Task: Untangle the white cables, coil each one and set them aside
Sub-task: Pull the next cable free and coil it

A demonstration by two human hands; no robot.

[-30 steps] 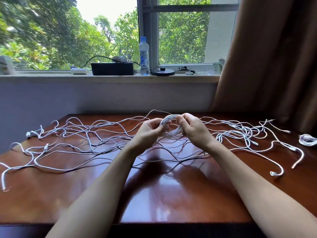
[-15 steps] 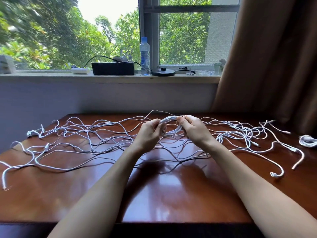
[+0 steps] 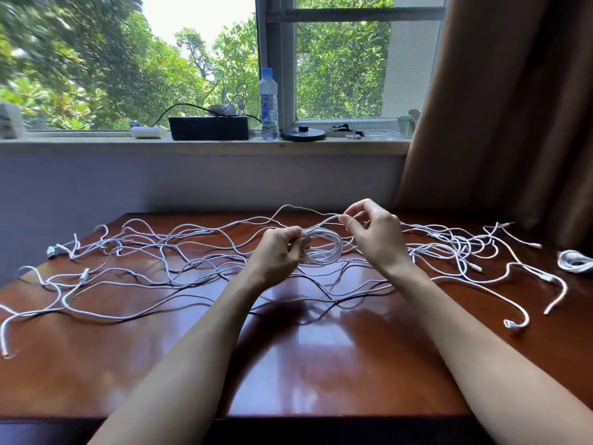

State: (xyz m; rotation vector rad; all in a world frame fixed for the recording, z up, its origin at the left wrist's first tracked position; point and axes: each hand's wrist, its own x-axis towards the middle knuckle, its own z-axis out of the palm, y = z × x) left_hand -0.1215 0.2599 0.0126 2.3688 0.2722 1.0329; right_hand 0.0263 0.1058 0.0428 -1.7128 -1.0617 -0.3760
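Head view: one wide-angle frame, looking down along both bare forearms onto a table (image 3: 321,364) of glossy dark red-brown wood.
Left hand (image 3: 279,252): fingers curled round the left side of a small coil (image 3: 324,248) of white cable, holding it just above the table top, mid-table.
Right hand (image 3: 375,239): raised a little higher than the left; thumb and forefinger pinch a single strand (image 3: 324,223) that runs up from the coil. Other fingers are loosely bent and hold nothing.
Coil: several turns, roughly round, hanging between the two hands.
Loose white cables (image 3: 144,252): spread in overlapping loops across the far half of the table, from the left edge to the right, passing under the hands.
Wound bundle (image 3: 574,261): white cable, lying on the table at the far right, apart from the tangle, partly cut off by the frame edge.
Windowsill (image 3: 192,146): carries a black box (image 3: 208,128), a clear water bottle (image 3: 268,104) just right of it, and a round black disc (image 3: 303,133).
Curtain (image 3: 513,107): brown, hanging at the right.
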